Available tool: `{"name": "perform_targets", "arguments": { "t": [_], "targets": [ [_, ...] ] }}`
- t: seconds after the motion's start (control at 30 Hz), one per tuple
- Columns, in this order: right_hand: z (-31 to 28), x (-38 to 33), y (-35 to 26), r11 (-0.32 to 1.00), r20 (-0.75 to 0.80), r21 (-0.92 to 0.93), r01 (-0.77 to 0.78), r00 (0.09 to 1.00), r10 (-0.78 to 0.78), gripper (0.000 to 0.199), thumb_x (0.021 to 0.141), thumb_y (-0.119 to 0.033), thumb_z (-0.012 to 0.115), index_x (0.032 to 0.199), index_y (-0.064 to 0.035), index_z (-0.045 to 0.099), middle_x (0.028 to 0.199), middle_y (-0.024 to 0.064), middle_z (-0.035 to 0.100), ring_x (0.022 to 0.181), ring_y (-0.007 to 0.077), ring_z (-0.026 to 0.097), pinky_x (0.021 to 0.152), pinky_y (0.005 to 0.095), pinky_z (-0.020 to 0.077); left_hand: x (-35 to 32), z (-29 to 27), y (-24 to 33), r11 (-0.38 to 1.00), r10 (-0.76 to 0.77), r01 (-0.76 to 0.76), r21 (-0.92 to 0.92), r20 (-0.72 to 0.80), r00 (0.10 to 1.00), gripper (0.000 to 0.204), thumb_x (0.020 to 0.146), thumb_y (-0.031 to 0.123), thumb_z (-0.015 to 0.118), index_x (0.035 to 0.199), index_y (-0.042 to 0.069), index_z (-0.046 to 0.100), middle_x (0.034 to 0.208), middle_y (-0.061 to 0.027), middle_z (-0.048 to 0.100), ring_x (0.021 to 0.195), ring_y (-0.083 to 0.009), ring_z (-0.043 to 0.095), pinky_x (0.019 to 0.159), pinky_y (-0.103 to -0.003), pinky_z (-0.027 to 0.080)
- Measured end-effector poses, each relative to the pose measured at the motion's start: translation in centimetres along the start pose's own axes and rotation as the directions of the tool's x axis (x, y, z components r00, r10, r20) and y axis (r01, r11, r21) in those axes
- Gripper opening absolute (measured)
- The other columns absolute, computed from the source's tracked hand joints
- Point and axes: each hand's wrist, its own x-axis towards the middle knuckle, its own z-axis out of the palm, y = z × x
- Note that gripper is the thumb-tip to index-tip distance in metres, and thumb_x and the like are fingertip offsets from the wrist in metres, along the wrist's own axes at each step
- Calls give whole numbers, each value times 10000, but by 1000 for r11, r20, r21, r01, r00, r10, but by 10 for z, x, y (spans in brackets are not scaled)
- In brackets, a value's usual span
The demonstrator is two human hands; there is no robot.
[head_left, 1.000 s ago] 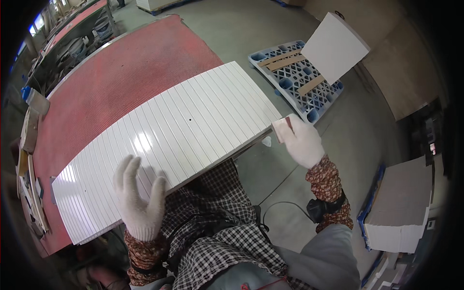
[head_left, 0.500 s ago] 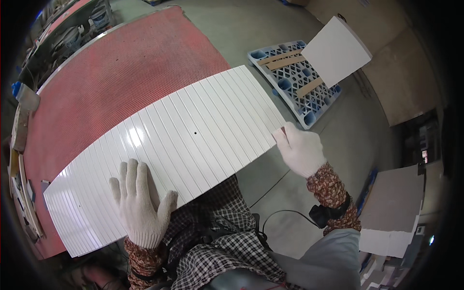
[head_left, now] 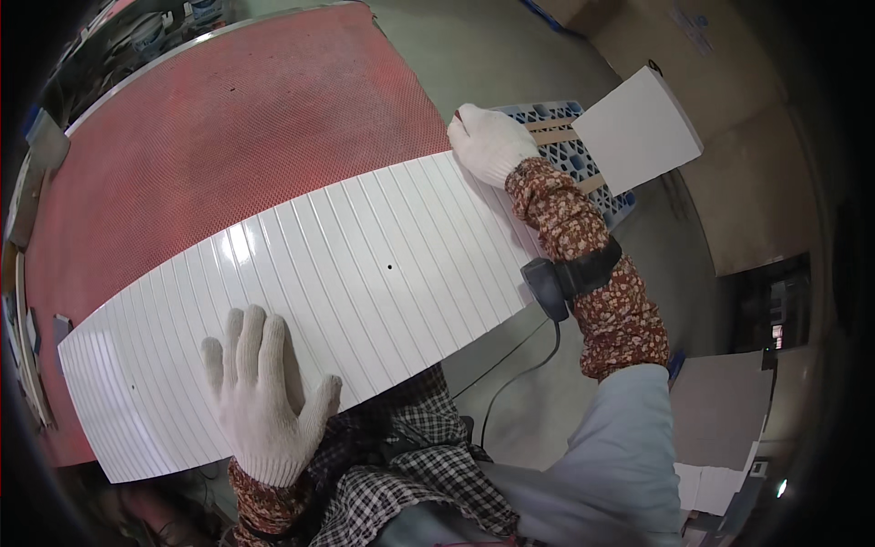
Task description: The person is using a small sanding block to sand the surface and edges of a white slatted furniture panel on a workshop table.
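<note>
A long, glossy white grooved panel (head_left: 365,296) with a small dark hole lies across the red mesh-covered table (head_left: 237,128). My left hand (head_left: 264,397), in a white knit glove, rests flat on the panel near its front edge, fingers stretched and thumb apart. At the panel's far right corner, my gloved right hand (head_left: 492,144) is closed around a small folded piece of sandpaper (head_left: 459,113). Only a reddish bit of it shows; the glove hides the rest. A black device (head_left: 556,283) with a cable is strapped over my right sleeve.
Beyond the table's right side, a blue-grey plastic pallet (head_left: 570,137) on the floor bears cardboard strips and a white board stack (head_left: 638,132). More flat boards (head_left: 720,401) stand at the lower right. A translucent container (head_left: 46,146) sits at the table's left edge.
My right hand has moved up and left along the panel's right end, from its near corner to the far one, still gripping the sandpaper. My left hand stays flat on the panel.
</note>
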Motion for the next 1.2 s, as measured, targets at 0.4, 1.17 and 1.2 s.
{"name": "perform_targets", "arguments": {
  "t": [0.4,1.17,1.2],
  "targets": [
    [0,-191,42,1000,-3,21,-9,1000,9,347,1068,-343,463,1042,-26,602,713,200,679,705,409,689,655,525,528,-2,3,-5,998,22,-28,-65,-82,996,719,863,337,749,1456,-4,527,1535,-217,494,1503,-402,367,1255,-597,178],
    [1,-225,23,995,-67,88,-51,996,57,234,1027,-273,581,957,-51,611,671,176,657,624,394,671,578,508,520,3,2,-4,999,21,-23,-39,-39,999,756,837,367,778,1439,-17,529,1517,-240,495,1490,-435,377,1240,-623,190],
    [3,-212,25,998,-57,67,-13,998,17,236,1028,-274,567,978,-48,614,680,176,663,628,392,673,585,508,524,3,2,-3,999,16,-17,-33,-29,999,764,840,381,779,1441,-16,525,1518,-243,493,1491,-436,376,1240,-625,190]
  ]
}}
